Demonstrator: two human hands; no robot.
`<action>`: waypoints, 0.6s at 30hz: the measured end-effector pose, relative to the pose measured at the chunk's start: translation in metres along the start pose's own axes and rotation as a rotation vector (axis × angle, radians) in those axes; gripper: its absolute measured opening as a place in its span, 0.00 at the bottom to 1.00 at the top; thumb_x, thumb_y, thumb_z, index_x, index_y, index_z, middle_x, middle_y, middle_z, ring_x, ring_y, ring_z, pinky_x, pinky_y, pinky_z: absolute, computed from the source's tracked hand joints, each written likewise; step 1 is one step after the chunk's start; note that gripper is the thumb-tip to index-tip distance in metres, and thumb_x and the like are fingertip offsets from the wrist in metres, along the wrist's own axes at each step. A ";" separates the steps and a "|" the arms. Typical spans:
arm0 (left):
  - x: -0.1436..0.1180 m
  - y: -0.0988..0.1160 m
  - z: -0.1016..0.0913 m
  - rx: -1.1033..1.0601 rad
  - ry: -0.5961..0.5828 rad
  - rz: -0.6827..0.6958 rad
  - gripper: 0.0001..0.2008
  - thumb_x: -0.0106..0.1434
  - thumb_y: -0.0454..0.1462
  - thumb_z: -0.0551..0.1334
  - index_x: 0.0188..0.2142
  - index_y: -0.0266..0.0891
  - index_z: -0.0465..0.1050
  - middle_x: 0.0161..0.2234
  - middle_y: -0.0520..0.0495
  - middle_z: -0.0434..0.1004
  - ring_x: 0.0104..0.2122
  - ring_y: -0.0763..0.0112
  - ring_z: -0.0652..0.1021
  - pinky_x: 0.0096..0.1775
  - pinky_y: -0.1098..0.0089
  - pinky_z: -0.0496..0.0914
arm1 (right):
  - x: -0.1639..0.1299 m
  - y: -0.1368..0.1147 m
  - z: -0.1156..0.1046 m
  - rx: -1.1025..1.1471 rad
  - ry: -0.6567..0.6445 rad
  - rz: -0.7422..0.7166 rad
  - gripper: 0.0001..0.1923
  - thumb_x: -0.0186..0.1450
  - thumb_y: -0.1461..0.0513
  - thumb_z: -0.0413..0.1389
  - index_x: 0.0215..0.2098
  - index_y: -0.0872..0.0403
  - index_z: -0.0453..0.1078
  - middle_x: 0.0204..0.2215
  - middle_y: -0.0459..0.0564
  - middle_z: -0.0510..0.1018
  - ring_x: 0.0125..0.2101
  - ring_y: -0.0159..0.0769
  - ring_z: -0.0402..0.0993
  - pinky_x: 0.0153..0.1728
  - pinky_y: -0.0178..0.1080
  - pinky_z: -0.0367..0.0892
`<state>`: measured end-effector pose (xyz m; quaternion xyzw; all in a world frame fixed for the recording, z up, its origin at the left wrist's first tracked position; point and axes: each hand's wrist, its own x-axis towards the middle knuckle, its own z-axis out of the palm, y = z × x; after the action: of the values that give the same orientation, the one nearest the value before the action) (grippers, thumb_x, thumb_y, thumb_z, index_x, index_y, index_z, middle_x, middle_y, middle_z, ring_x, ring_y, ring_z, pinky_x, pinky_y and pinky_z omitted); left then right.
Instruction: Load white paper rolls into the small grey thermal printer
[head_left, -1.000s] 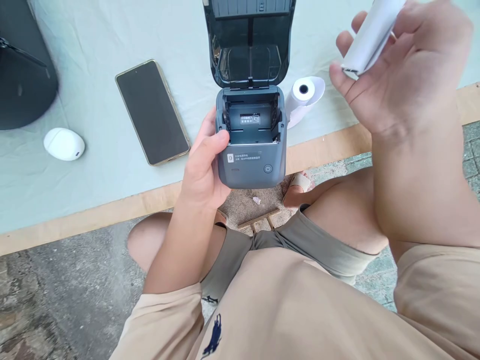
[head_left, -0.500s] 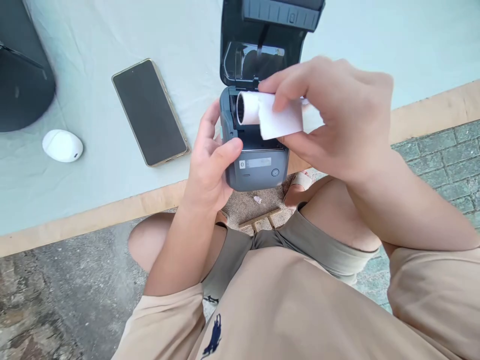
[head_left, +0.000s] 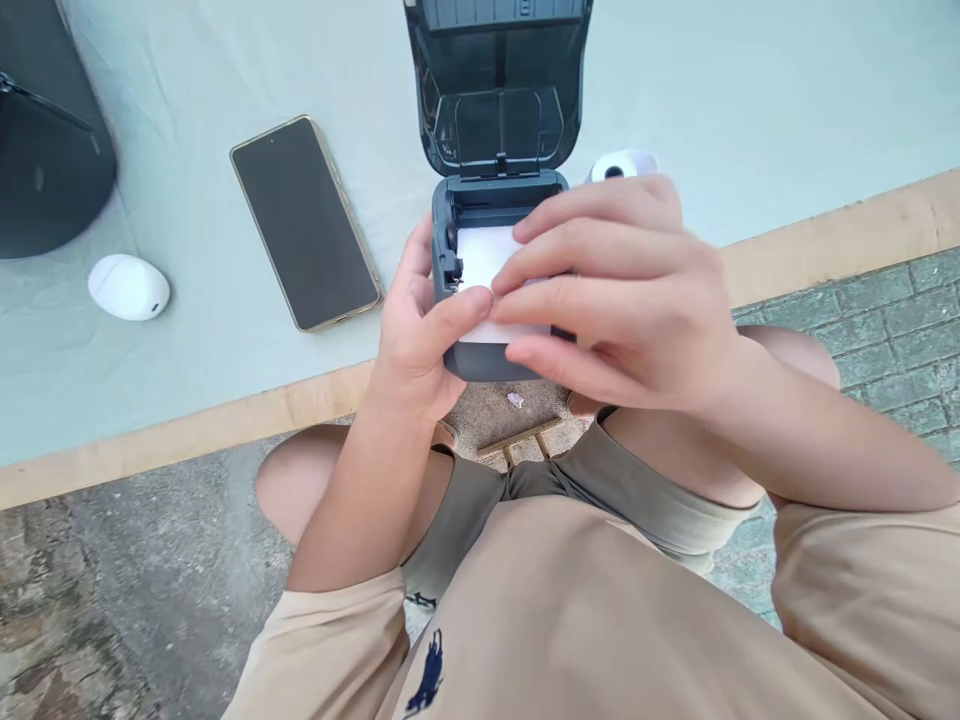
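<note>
A dark grey, palm-sized label printer [head_left: 487, 362] is tilted up at the table's front edge, its hinged lid [head_left: 499, 130] standing open away from me. My left hand [head_left: 420, 340] is closed round the printer's left side, thumb on the front rim by the paper. Inside the compartment sits white roll paper [head_left: 480, 255], its end lying toward the front edge. My right hand [head_left: 630, 290] reaches in from the right with fingers stretched out and apart, fingertips touching the paper. The printer's right side is hidden behind that hand.
A phone [head_left: 306, 225] lies on the pale cloth-covered table, with a small white case [head_left: 129, 287] farther left. At the far left stands a large dark object [head_left: 52, 150]. Behind my right hand is a white roll [head_left: 626, 163] with a dark core.
The paper roll has gone from my right hand's grip down into the compartment, and those fingers now rest on its paper. The printer has shifted slightly left, and another white roll has come into sight.
</note>
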<state>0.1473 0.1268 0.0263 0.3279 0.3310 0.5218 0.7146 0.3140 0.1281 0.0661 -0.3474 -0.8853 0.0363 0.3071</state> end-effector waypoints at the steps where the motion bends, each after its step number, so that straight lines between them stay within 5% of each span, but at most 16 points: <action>1: 0.000 -0.001 0.000 0.038 0.014 0.007 0.19 0.58 0.38 0.67 0.49 0.47 0.69 0.42 0.51 0.78 0.63 0.54 0.69 0.59 0.59 0.72 | 0.000 0.002 -0.003 0.023 0.019 0.032 0.10 0.69 0.55 0.50 0.36 0.46 0.72 0.39 0.41 0.80 0.46 0.36 0.76 0.47 0.43 0.69; 3: -0.001 -0.001 -0.001 0.102 0.042 0.007 0.23 0.55 0.39 0.68 0.50 0.46 0.69 0.46 0.48 0.79 0.64 0.51 0.69 0.57 0.58 0.73 | 0.001 0.007 -0.010 0.038 0.097 0.145 0.08 0.67 0.55 0.52 0.39 0.46 0.73 0.45 0.42 0.78 0.50 0.38 0.74 0.52 0.44 0.70; 8: -0.002 0.003 -0.002 0.143 -0.009 -0.035 0.38 0.48 0.38 0.73 0.58 0.47 0.64 0.54 0.44 0.75 0.61 0.44 0.71 0.51 0.56 0.76 | 0.004 0.015 -0.020 0.163 0.143 0.434 0.24 0.68 0.56 0.51 0.61 0.47 0.61 0.64 0.43 0.65 0.64 0.38 0.62 0.61 0.44 0.63; 15: 0.001 -0.004 -0.008 0.160 -0.022 0.024 0.39 0.48 0.36 0.72 0.59 0.47 0.61 0.49 0.45 0.77 0.51 0.52 0.79 0.48 0.58 0.77 | 0.008 0.010 -0.024 0.221 0.104 0.469 0.26 0.67 0.57 0.49 0.61 0.57 0.55 0.53 0.47 0.71 0.55 0.35 0.69 0.57 0.41 0.66; 18: 0.005 -0.012 -0.016 0.176 -0.060 0.056 0.45 0.44 0.39 0.74 0.60 0.46 0.59 0.47 0.46 0.78 0.50 0.50 0.79 0.46 0.56 0.77 | 0.008 0.009 -0.028 0.233 0.020 0.474 0.28 0.69 0.56 0.48 0.63 0.62 0.54 0.58 0.51 0.66 0.57 0.36 0.67 0.58 0.40 0.67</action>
<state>0.1420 0.1306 0.0073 0.4138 0.3447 0.5005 0.6779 0.3309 0.1357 0.0900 -0.5078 -0.7660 0.2053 0.3366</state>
